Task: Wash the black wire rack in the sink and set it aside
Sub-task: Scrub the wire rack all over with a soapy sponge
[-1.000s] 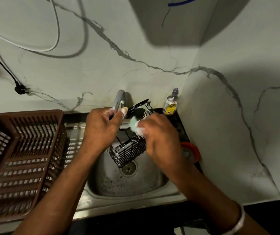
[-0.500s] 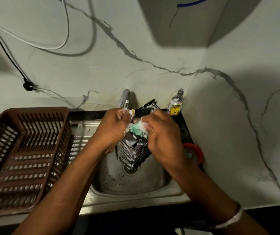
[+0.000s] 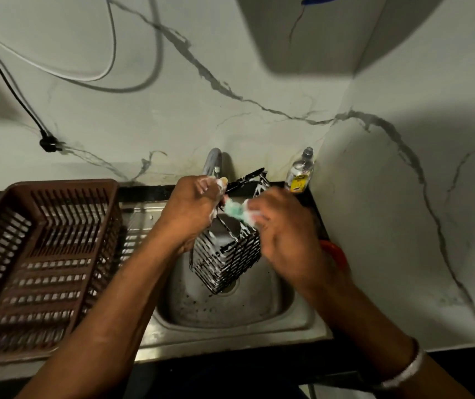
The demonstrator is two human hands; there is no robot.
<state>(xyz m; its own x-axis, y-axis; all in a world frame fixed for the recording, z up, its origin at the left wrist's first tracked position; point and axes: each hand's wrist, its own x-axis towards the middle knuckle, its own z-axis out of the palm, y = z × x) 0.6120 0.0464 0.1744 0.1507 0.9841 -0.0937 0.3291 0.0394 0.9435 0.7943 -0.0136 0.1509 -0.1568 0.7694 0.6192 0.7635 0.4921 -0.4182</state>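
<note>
A black wire rack [image 3: 227, 262], box-shaped and streaked with white suds, hangs tilted above the steel sink [image 3: 262, 312]. My left hand [image 3: 193, 208] grips the rack's upper left rim, fingers foamy. My right hand [image 3: 282, 231] holds a soapy green sponge [image 3: 234, 211] and presses it against the rack's top edge. The rack's far handle sticks out behind the hands, near the tap [image 3: 212, 162]. No water is visibly running from the tap.
A brown plastic dish basket [image 3: 43, 263] stands on the drainboard left of the sink. A small clear bottle with a yellow label [image 3: 299, 175] sits in the back right corner. A red round object [image 3: 335, 251] lies at the sink's right. Cables hang on the marble wall.
The sponge in my right hand has slid along the rack's top edge, and the rack has turned slightly in my left hand, which keeps its grip. The view has shifted a little.
</note>
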